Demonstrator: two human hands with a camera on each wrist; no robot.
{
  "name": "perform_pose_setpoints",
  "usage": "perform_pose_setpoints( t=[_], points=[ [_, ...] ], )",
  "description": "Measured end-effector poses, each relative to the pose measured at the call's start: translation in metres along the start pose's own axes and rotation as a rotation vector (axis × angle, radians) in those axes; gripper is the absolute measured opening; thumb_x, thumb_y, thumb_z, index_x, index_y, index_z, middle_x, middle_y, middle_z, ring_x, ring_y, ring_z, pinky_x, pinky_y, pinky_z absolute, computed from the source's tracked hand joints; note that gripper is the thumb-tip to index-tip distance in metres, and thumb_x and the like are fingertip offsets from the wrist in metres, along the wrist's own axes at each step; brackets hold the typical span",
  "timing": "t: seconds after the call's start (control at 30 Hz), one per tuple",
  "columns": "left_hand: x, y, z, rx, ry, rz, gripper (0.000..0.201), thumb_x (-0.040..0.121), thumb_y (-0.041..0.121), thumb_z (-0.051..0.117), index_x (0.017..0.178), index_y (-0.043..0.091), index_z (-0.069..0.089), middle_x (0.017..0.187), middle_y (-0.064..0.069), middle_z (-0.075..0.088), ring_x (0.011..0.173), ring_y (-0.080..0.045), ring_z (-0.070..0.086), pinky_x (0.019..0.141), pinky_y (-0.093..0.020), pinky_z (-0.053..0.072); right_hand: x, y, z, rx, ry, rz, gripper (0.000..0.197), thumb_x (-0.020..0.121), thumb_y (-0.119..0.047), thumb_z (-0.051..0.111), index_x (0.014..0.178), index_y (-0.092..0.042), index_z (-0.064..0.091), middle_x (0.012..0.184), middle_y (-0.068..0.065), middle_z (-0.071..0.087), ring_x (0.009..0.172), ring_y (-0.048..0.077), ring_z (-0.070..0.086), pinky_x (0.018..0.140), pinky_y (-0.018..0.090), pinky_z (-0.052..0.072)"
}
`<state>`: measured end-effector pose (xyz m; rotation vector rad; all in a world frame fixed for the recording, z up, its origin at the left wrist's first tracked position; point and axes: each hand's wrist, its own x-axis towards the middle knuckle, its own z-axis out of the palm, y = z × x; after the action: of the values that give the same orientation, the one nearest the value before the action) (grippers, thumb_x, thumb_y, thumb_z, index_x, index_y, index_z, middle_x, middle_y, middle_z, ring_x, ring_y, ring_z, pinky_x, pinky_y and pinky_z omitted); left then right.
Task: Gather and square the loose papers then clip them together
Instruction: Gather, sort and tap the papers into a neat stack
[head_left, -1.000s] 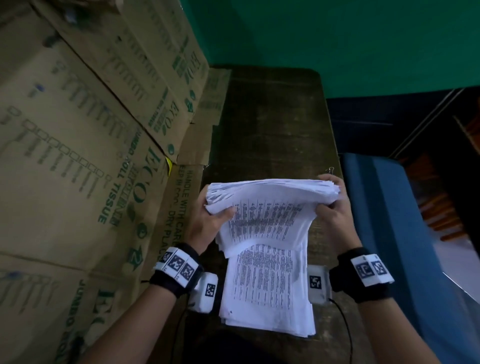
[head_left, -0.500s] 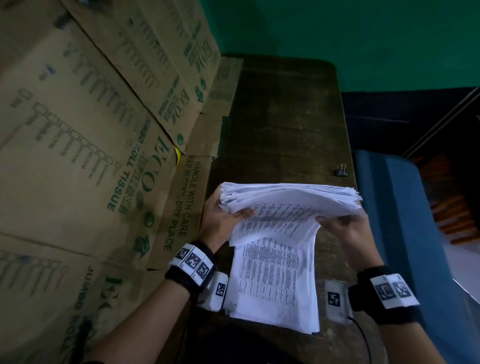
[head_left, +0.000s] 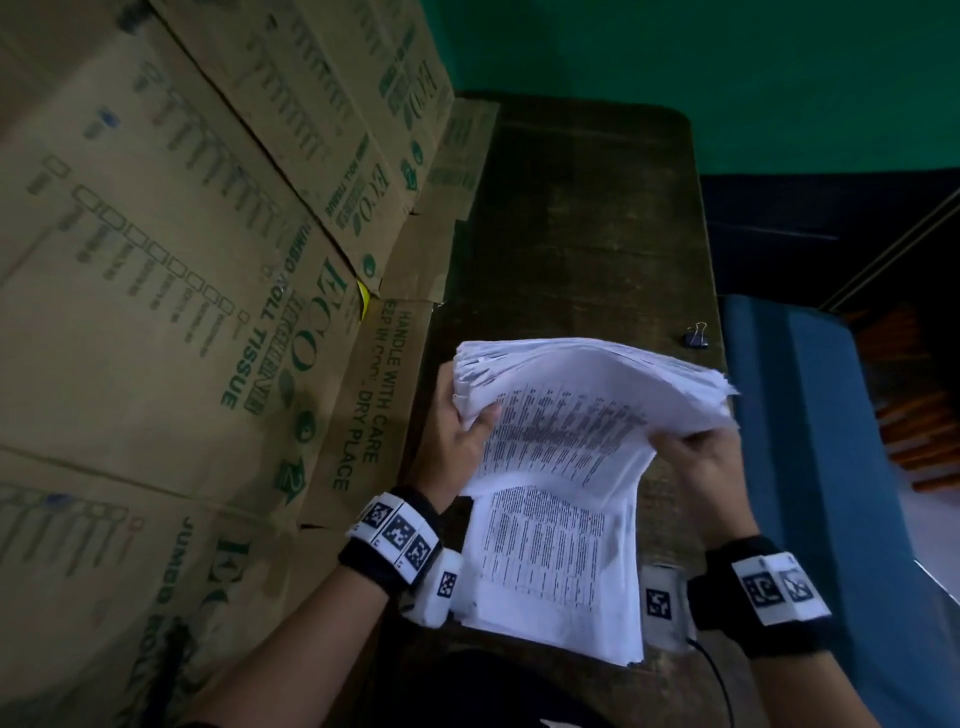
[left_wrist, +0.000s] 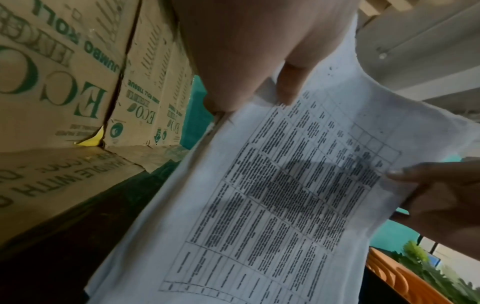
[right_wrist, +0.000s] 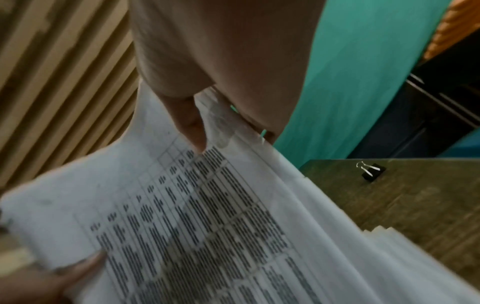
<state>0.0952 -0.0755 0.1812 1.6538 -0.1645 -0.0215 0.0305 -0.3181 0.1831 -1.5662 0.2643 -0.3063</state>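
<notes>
The left hand (head_left: 457, 441) and right hand (head_left: 711, 467) are gripping opposite ends of the paper stack (head_left: 587, 395) at frame centre, fingers curled round the edges, holding it over the table (head_left: 582, 218) for squaring. Compared with the earlier frame, the right hand is sitting lower under the stack, and the binder clip (head_left: 697, 335) is now lying exposed at right.

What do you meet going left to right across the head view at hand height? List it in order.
cardboard boxes → left hand → stack of papers → right hand → blue surface beside the table. The binder clip lies farther back on the table, so it is left out.
</notes>
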Motion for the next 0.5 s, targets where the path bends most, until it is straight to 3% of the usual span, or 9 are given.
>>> perform_pose_setpoints(
  t=[0.03,0.1,0.17,0.27,0.33,0.4,0.47,0.5],
  points=[
    [-0.001,-0.001,0.001,0.036,-0.022,-0.012,0.05,0.085,0.0,0.058,0.128,0.019,0.04,0.119,0.016,0.056,0.114,0.004,0.055,0.096,-0.018,0.046,0.001,0.0,0.001,-0.044,-0.027,0.009,0.049,0.075,-0.005,0.072,0.12,0.006,0.056,0.111,0.014,0.067,0.1,0.015,0.067,0.082,0.025,0.053],
    [-0.001,-0.001,0.002,0.111,-0.062,-0.035,0.06,0.09,-0.009,0.047,0.131,0.029,0.026,0.119,0.025,0.037,0.109,0.031,0.037,0.092,0.002,0.032,0.003,0.004,0.003,-0.108,-0.027,0.011,0.052,0.074,-0.025,0.08,0.118,-0.005,0.061,0.121,0.017,0.06,0.108,0.021,0.065,0.086,0.025,0.055],
    [0.001,-0.002,0.005,0.163,-0.11,-0.035,0.061,0.093,-0.014,0.04,0.141,0.014,0.015,0.111,0.027,0.025,0.09,0.046,0.021,0.08,0.014,0.021,0.008,0.007,0.006,-0.145,0.026,0.024,0.056,0.073,-0.035,0.08,0.119,-0.008,0.059,0.123,0.019,0.056,0.108,0.024,0.063,0.081,0.023,0.056],
    [0.004,0.002,0.004,0.183,-0.153,-0.004,0.049,0.092,-0.016,0.038,0.137,-0.011,0.021,0.112,0.011,0.028,0.087,0.038,0.021,0.073,0.018,0.02,0.016,0.004,0.016,-0.133,0.024,0.065,0.036,0.083,-0.004,0.07,0.117,-0.004,0.057,0.105,0.007,0.064,0.09,-0.002,0.066,0.074,0.014,0.054],
    [0.006,0.004,0.005,0.193,-0.157,0.01,0.046,0.089,-0.02,0.038,0.133,-0.015,0.025,0.113,0.007,0.029,0.088,0.042,0.023,0.074,0.017,0.023,0.018,0.002,0.02,-0.177,0.019,0.081,0.029,0.085,0.007,0.063,0.102,-0.017,0.062,0.092,-0.007,0.065,0.076,-0.011,0.065,0.076,0.022,0.056],
    [0.004,0.004,0.005,0.268,-0.13,0.046,0.052,0.084,-0.023,0.041,0.132,-0.007,0.026,0.111,0.012,0.034,0.093,0.045,0.025,0.076,0.016,0.025,0.017,0.002,0.022,-0.171,0.023,0.085,0.036,0.085,0.009,0.063,0.094,-0.026,0.062,0.091,-0.007,0.066,0.076,-0.009,0.066,0.077,0.021,0.056],
    [-0.001,-0.001,0.005,0.326,-0.097,0.047,0.061,0.083,-0.023,0.043,0.128,0.011,0.021,0.108,0.015,0.036,0.096,0.035,0.034,0.072,0.015,0.028,0.014,0.007,0.02,-0.169,-0.005,0.089,0.031,0.083,0.008,0.065,0.104,-0.015,0.066,0.1,0.001,0.069,0.088,0.002,0.068,0.083,0.024,0.057],
    [-0.003,-0.002,0.006,0.334,-0.099,0.027,0.061,0.083,-0.021,0.043,0.128,0.013,0.02,0.107,0.014,0.036,0.099,0.023,0.038,0.07,0.014,0.03,0.013,0.01,0.02,-0.164,-0.011,0.094,0.03,0.083,0.007,0.066,0.109,-0.007,0.065,0.104,0.004,0.069,0.093,0.007,0.068,0.087,0.029,0.056]
  ],
)
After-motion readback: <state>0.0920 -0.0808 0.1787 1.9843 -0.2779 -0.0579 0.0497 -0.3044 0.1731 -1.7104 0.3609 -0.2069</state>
